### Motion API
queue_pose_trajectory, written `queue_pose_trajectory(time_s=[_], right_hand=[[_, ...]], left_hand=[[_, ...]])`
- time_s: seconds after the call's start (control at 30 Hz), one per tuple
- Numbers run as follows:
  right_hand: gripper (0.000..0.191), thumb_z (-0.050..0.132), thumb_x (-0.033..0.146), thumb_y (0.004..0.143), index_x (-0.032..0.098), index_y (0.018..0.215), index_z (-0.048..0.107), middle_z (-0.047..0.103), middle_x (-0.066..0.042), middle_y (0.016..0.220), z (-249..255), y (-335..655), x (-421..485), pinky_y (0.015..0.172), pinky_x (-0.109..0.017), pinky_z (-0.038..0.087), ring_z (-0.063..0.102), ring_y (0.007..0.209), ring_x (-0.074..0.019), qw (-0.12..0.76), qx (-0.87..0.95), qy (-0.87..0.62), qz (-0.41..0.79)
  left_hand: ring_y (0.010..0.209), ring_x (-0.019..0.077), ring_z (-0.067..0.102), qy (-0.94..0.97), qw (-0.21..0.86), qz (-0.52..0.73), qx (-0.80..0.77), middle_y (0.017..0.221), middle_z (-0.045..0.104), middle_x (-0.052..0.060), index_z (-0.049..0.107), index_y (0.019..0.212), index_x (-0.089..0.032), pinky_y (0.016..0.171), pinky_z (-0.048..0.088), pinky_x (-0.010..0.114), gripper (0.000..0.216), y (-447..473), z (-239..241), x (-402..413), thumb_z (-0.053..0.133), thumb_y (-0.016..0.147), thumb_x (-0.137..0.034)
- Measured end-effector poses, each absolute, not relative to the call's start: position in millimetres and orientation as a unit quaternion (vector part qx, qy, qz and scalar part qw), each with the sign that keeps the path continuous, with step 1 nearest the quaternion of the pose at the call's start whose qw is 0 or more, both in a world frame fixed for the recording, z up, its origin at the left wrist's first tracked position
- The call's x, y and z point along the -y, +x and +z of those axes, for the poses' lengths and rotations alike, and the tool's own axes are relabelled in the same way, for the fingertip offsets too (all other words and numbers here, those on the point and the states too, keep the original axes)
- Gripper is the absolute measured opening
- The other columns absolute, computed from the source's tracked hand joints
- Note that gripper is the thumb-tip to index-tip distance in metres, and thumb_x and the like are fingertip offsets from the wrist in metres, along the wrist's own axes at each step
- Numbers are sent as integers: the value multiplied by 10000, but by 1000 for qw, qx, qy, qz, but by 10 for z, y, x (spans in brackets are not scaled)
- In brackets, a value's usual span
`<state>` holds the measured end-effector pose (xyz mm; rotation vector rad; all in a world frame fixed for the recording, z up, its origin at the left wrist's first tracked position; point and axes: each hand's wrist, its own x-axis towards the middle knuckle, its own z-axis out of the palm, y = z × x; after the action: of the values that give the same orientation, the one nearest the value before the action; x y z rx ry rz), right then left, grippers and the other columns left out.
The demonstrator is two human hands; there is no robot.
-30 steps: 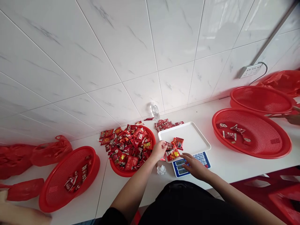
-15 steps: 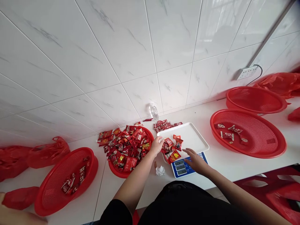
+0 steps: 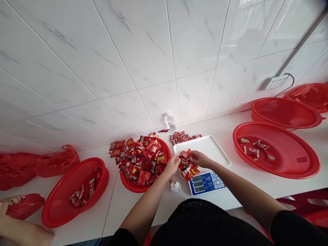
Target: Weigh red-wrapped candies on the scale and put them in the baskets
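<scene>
A small heap of red snack packets (image 3: 190, 172) sits at the left end of the white scale tray (image 3: 216, 150). My left hand (image 3: 172, 166) is closed on the heap's left side, over the tray's edge. From the right, my right hand (image 3: 200, 159) has its fingers closed on packets at the top of the same heap; its fingertips are partly hidden. Below the tray shows the blue panel of the digital scale (image 3: 207, 182). Just left of my hands, a red basket (image 3: 124, 182) is piled high with packets (image 3: 143, 160).
Crumpled white tissue (image 3: 176, 187) lies before the scale. Behind are loose packets (image 3: 180, 136) and a clear bottle (image 3: 171, 122). Red baskets with few packets stand left (image 3: 57, 201) and right (image 3: 294, 150). At far left, another person's hand (image 3: 11, 201) touches a red bag (image 3: 27, 206).
My right hand has moved up and left from beside the heap onto the packets, its fingers now closed. My left hand stays at the heap. The other person's hand has come into view.
</scene>
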<state>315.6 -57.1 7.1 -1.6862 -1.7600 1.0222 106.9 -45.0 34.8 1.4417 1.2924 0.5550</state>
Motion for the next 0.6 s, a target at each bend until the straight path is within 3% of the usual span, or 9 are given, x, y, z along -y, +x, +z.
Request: queue_pose_trajectory(time_s=[0.2,0.3,0.4,0.6], right_hand=[[467,501,353,804,241,1256,473,517,-89,1279,67,3449,1009,825,-326,502,532,1113,-227,278,589,-659,376],[448,498,426,803,268,1222,502,610,-78,1144,14,3696,1397,777,-324,521,601,1009,-226,286,517,-688,421],[468,474,492,804,249,1203,511,674,-67,1021,-26,3818,1725,727,-327,532,650,892,-226,284,466,-687,480],[447,497,520,781,258,1139,556,632,-53,1155,54,3621,1844,789,-326,517,628,968,-229,304,472,-659,500]], left_hand=[[1016,186,578,642,346,308,-611,1081,620,100,558,1055,-180,893,445,325,259,429,307,483,444,845,-281],[1061,217,539,677,204,181,-684,1100,599,90,558,1058,-190,925,411,347,260,-141,266,518,458,828,-260],[1131,283,473,670,106,21,-735,1232,506,131,511,1168,-168,930,386,397,396,-569,209,573,517,777,-232],[1196,362,388,623,98,-99,-770,1429,245,128,311,1351,-278,825,433,439,677,-601,212,574,567,730,-359]])
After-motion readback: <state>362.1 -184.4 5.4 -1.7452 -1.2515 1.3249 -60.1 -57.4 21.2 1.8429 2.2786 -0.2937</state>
